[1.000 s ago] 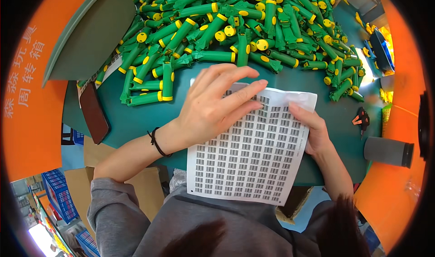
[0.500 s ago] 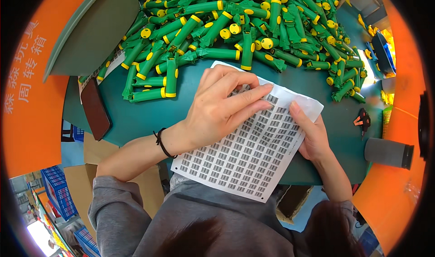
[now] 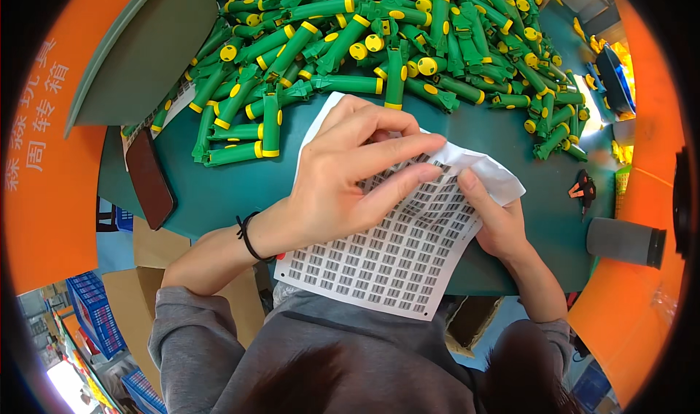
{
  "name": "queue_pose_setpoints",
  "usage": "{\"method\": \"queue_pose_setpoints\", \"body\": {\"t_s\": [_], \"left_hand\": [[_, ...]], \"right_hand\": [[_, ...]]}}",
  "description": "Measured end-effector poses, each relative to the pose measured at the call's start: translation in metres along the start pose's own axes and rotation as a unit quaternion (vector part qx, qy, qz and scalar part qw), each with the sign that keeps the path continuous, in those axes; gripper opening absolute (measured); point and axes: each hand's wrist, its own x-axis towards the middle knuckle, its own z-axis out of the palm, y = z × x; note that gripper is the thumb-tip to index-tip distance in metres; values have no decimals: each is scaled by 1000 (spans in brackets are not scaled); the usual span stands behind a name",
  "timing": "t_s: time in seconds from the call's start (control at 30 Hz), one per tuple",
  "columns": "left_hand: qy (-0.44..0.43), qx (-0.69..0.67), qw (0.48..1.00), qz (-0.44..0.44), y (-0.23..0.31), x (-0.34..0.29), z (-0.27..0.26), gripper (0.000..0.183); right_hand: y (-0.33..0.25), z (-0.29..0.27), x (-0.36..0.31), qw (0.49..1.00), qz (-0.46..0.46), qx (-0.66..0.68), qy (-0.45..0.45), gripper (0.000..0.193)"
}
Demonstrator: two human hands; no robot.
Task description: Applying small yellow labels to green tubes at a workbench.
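Pinching a printed sheet [image 3: 364, 268] near its far right corner in the right hand [image 3: 499, 221], long axis slanting bodyward over the worktop [image 3: 204, 199] edge, beneath the left hand [image 3: 332, 173] with thumb and forefinger parted.

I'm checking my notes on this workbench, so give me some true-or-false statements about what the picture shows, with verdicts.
1. The right hand grips the printed sheet. True.
2. The sheet is smooth and flat all over. False: it is crumpled near its upper right corner.
3. Green tubes lie beyond the sheet. True.
4. The tubes stand in neat, separate rows. False: they lie in a jumbled heap.
5. The gray cup is to the right of the sheet. True.
6. The cup touches the right hand. False: the two are apart.
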Motion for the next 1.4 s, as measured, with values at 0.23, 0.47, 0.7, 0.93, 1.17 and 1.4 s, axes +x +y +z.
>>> {"method": "queue_pose_setpoints", "body": {"t_s": [0.23, 0.47, 0.7, 0.93, 1.17, 1.4], "left_hand": [[12, 47, 998, 43, -3, -3, 2, 37], [11, 25, 998, 61, -4, -2, 1, 32], [20, 32, 998, 52, -9, -1, -1, 28], [22, 93, 990, 100, -10, 4, 4, 22], [6, 27, 1000, 2, -28, 0, 17, 14], [-5, -8, 1000, -6, -24, 4, 17, 13]], "right_hand": [[3, -6, 1, 999, -30, -26, -22, 29], [2, -1, 4, 990, -108, -70, -53, 28], [0, 3, 3, 986, -107, -124, -7, 31], [-7, 7, 11, 988, -64, -96, 105, 33], [-22, -40, 34, 826, -212, -451, 264, 36], [-37, -143, 35, 636, -196, -662, 346, 36]]}}
